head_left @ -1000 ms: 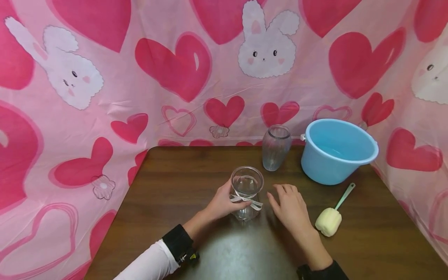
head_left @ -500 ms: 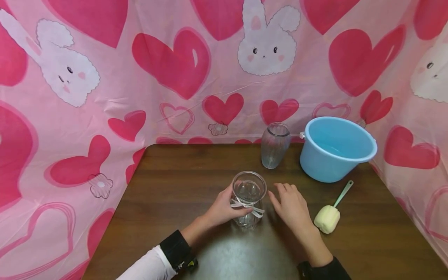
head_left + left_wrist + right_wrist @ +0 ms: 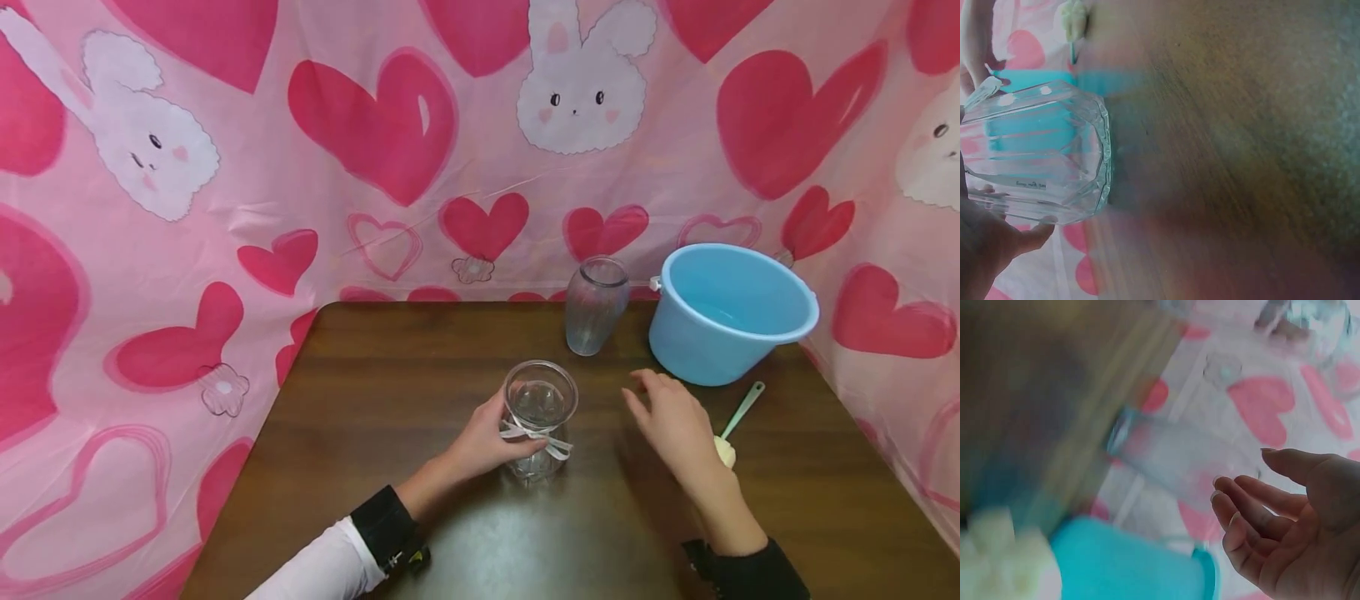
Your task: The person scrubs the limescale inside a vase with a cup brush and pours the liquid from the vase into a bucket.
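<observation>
A clear ribbed glass vase [image 3: 537, 419] with a white ribbon bow at its neck stands upright on the brown table [image 3: 390, 375]. My left hand [image 3: 487, 442] grips it from the left side; the left wrist view shows the vase [image 3: 1035, 153] close against my palm. My right hand [image 3: 670, 417] hovers open above the table to the right of the vase, holding nothing, its fingers [image 3: 1250, 515] relaxed. It partly hides a cream sponge brush [image 3: 726, 450] with a pale green handle.
A second, taller clear vase [image 3: 595, 305] stands at the table's back edge. Beside it on the right sits a light blue bucket [image 3: 727, 315] with some water in it. Pink heart-and-bunny cloth [image 3: 375, 150] walls the table on three sides.
My right hand has moved right, away from the ribboned vase and over the sponge brush. The left hand keeps its grip on the vase, which has barely shifted.
</observation>
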Tool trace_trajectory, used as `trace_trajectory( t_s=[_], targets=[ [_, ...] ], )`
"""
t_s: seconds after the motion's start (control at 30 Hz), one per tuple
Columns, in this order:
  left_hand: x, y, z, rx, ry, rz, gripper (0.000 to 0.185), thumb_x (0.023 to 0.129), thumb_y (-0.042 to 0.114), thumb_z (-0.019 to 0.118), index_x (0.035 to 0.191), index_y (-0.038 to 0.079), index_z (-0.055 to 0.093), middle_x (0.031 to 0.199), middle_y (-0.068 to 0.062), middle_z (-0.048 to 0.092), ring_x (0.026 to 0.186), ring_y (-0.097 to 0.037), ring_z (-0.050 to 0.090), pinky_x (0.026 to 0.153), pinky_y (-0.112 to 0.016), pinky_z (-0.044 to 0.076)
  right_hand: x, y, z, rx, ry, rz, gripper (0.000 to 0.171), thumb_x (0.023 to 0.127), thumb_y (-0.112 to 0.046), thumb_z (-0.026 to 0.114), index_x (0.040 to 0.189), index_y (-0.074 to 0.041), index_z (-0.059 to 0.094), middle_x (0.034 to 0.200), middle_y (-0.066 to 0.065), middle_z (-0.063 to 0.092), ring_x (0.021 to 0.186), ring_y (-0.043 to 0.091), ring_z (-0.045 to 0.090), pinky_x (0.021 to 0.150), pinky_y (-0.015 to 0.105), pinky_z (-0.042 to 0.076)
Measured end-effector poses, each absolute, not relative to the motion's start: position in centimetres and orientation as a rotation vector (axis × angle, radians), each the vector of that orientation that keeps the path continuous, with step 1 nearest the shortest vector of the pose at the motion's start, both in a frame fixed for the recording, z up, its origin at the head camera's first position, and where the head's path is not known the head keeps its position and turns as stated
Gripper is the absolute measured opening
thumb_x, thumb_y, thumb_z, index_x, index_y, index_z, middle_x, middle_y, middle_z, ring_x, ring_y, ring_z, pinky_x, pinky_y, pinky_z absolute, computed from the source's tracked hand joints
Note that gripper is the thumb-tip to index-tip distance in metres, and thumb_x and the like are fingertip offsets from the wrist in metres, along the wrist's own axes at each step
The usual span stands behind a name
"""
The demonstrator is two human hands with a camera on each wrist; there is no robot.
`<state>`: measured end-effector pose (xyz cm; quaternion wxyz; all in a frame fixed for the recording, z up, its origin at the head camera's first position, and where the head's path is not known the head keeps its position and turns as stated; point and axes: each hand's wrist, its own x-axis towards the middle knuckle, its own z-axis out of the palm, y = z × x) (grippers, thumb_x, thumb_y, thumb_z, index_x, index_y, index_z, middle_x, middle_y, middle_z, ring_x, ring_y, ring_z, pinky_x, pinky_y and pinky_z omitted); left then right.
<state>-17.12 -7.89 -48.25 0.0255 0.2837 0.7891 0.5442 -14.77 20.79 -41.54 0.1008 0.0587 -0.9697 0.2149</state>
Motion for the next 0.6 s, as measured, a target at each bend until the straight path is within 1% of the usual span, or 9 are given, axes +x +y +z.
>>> trace_trajectory(
  t_s=[0.13,0.27,0.47,0.6],
  targets=[
    [-17.4,-7.7,-48.2,0.885,2.442,1.682,0.077,0.079,0.021,0.092,0.142,0.002,0.051,0.133,-0.017,0.067,0.118,-0.035,0.066,0.099,-0.036,0.050,-15.1,24.2,-40.2,0.161,-2.828,0.605,0.030,0.101,-0.016,0.068,0.121,0.006,0.066,0.103,0.026,0.072,0.091,0.044,0.069,0.075,0.063,0.054],
    [-17.7,-7.7,-48.4,0.896,2.474,1.662,0.077,0.080,0.023,0.091,0.143,0.003,0.051,0.133,-0.015,0.067,0.120,-0.033,0.065,0.100,-0.039,0.050,-15.8,28.2,-39.6,0.093,-2.844,0.622,0.027,0.101,-0.018,0.067,0.116,0.005,0.068,0.097,0.027,0.073,0.084,0.045,0.069,0.069,0.063,0.053],
    [-17.6,-7.7,-48.6,0.858,2.478,1.625,0.078,0.080,0.027,0.091,0.144,0.006,0.051,0.134,-0.012,0.067,0.124,-0.030,0.064,0.103,-0.041,0.049,-16.3,33.7,-40.8,0.017,-2.983,0.652,0.031,0.100,-0.021,0.066,0.112,0.007,0.068,0.101,0.029,0.072,0.086,0.046,0.066,0.071,0.061,0.051],
    [-17.3,-7.9,-48.5,0.866,2.461,1.644,0.078,0.080,0.027,0.092,0.144,0.006,0.052,0.134,-0.011,0.067,0.126,-0.030,0.063,0.104,-0.043,0.048,-16.6,35.8,-42.1,-0.009,-3.075,0.625,0.030,0.100,-0.020,0.065,0.111,0.008,0.068,0.097,0.029,0.071,0.083,0.045,0.065,0.070,0.060,0.051]
  ],
)
